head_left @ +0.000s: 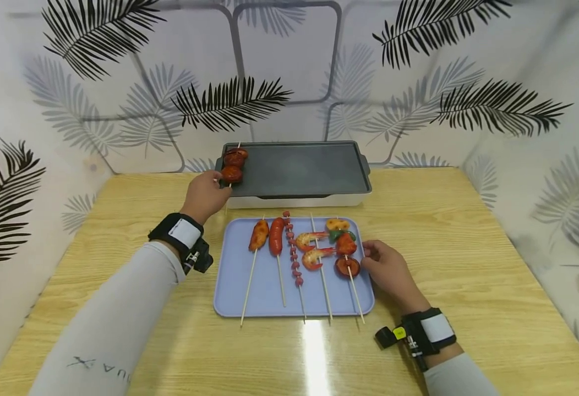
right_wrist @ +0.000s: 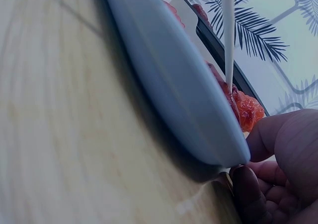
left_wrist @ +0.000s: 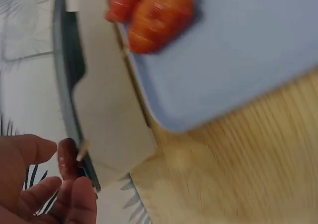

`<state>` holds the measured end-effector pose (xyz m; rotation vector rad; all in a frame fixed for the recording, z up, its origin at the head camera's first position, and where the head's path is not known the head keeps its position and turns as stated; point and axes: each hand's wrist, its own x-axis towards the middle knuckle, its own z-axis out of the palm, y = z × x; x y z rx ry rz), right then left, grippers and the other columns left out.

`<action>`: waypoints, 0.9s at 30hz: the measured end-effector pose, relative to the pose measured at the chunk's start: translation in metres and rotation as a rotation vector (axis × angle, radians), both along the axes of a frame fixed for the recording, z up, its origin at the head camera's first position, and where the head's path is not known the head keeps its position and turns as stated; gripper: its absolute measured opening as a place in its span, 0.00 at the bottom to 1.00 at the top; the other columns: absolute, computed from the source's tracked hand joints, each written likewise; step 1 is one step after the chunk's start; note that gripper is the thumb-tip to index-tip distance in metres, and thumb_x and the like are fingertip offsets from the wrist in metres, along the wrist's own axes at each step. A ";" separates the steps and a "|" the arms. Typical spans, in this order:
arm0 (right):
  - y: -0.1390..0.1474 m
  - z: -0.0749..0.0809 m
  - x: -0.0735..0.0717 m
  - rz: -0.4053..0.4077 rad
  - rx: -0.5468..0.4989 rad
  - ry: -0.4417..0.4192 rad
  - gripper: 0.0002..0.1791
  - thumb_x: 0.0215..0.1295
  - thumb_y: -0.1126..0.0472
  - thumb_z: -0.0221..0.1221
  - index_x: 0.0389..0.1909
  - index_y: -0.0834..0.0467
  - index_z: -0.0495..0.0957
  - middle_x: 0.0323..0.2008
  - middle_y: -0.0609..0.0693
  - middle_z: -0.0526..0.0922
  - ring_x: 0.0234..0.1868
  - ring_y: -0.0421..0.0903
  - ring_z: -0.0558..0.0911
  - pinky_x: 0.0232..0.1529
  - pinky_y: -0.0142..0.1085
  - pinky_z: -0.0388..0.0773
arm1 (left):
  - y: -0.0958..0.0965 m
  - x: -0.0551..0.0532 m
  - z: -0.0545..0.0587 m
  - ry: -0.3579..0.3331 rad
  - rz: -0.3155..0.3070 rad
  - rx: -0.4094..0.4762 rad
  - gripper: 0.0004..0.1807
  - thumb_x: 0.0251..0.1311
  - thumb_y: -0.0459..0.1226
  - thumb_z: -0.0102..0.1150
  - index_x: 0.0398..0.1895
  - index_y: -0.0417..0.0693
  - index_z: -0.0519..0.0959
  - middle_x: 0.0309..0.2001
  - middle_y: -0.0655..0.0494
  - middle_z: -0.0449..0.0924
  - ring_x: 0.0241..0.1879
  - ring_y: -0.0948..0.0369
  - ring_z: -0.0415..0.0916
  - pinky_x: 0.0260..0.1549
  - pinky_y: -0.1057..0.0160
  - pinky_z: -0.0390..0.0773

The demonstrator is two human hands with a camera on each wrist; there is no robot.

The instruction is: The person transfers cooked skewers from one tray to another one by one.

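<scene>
At the left end of the grill plate [head_left: 299, 165] lies a skewer of glossy brown-red round pieces [head_left: 234, 166]. Right beside it is my left hand [head_left: 205, 197]; in the left wrist view its thumb and fingers [left_wrist: 83, 199] are parted, and the stick's end pokes out free of them. My right hand [head_left: 388, 272] pinches the right rim of a pale blue tray [head_left: 269, 286], thumb at the top edge and fingers beneath. Nearest that hand on the tray is a mixed skewer with a mushroom slice [head_left: 347, 268] and an orange-red chunk [head_left: 346, 244].
Also on the tray are a shrimp skewer [head_left: 318, 258], a stick of small pink pieces [head_left: 295, 265], a sausage skewer [head_left: 276, 237] and a browned meat skewer [head_left: 258, 235]. Their sticks point toward the near edge. A leaf-patterned backdrop [head_left: 289, 66] stands behind the wooden table [head_left: 468, 247].
</scene>
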<state>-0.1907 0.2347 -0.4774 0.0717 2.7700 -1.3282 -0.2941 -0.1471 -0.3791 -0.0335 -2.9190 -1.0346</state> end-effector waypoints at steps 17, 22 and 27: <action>0.002 -0.001 -0.001 -0.005 0.007 -0.023 0.23 0.65 0.62 0.55 0.60 0.65 0.73 0.46 0.59 0.80 0.45 0.52 0.77 0.44 0.42 0.76 | -0.002 -0.018 0.000 -0.138 -0.034 -0.115 0.11 0.57 0.35 0.63 0.36 0.33 0.83 0.28 0.43 0.82 0.24 0.57 0.80 0.27 0.61 0.79; 0.002 -0.001 -0.001 -0.001 0.003 -0.015 0.23 0.65 0.63 0.55 0.60 0.65 0.74 0.46 0.59 0.80 0.44 0.52 0.78 0.43 0.41 0.76 | 0.002 -0.019 0.007 -0.180 -0.053 -0.131 0.14 0.53 0.30 0.58 0.13 0.45 0.70 0.12 0.57 0.68 0.16 0.64 0.76 0.20 0.67 0.77; 0.003 -0.001 -0.001 -0.003 -0.009 -0.021 0.23 0.64 0.63 0.55 0.60 0.65 0.74 0.45 0.59 0.80 0.44 0.52 0.78 0.43 0.40 0.76 | 0.005 -0.018 0.011 -0.178 -0.072 -0.187 0.20 0.51 0.28 0.54 0.07 0.51 0.63 0.09 0.61 0.60 0.11 0.66 0.70 0.14 0.69 0.66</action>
